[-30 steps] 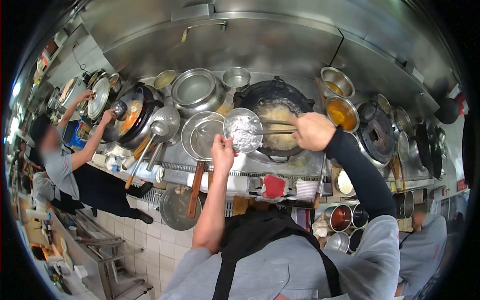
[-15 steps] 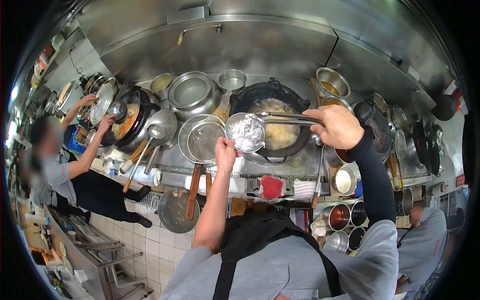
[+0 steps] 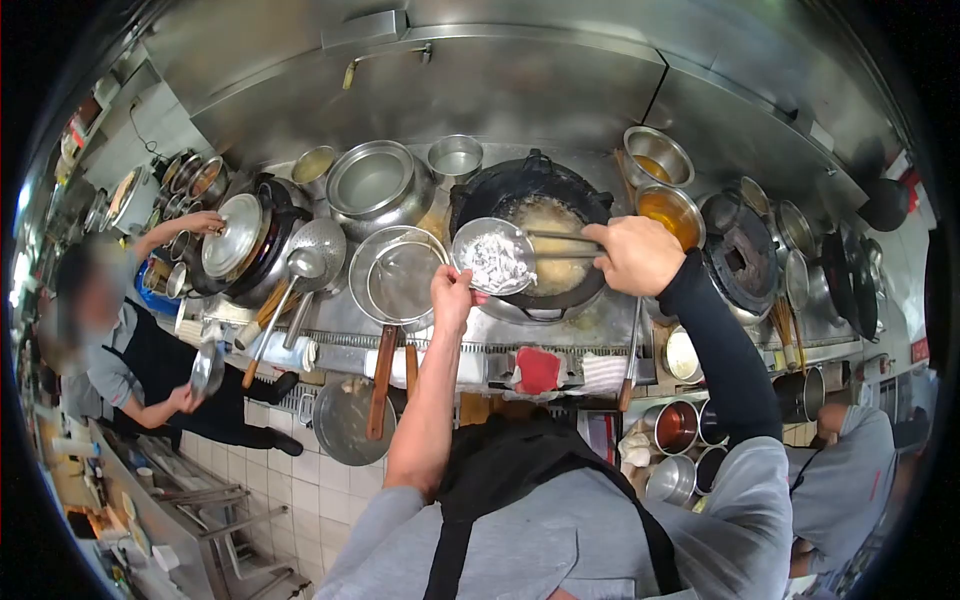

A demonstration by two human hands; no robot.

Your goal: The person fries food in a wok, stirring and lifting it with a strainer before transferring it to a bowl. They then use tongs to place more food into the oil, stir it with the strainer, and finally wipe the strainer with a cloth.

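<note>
My left hand (image 3: 453,297) is closed on the near-left rim of a small round metal bowl (image 3: 462,245). White, powdery-coated pieces of food (image 3: 497,264) lie inside it. In my closed right hand (image 3: 638,257) are slim metal tongs (image 3: 570,238), pointing left, their tips at the bowl's right edge. Behind and right of the bowl is a black wok (image 3: 490,195) of bubbling, pale oil (image 3: 545,215); the bowl and tongs cover part of it. Just left of the bowl, a wire strainer with a wooden handle (image 3: 381,385) rests on a round metal vessel.
A perforated skimmer (image 3: 318,250) and a large steel pot (image 3: 372,180) stand to the left. Bowls of yellow liquid (image 3: 668,212) and another wok station (image 3: 742,262) are at right. A co-worker (image 3: 150,350) stands left, another person (image 3: 845,490) at lower right.
The tongs have drawn back to the right from over the food, which now lies more spread out. At left, the co-worker's lid now covers their wok, and their ladle has come down beside them.
</note>
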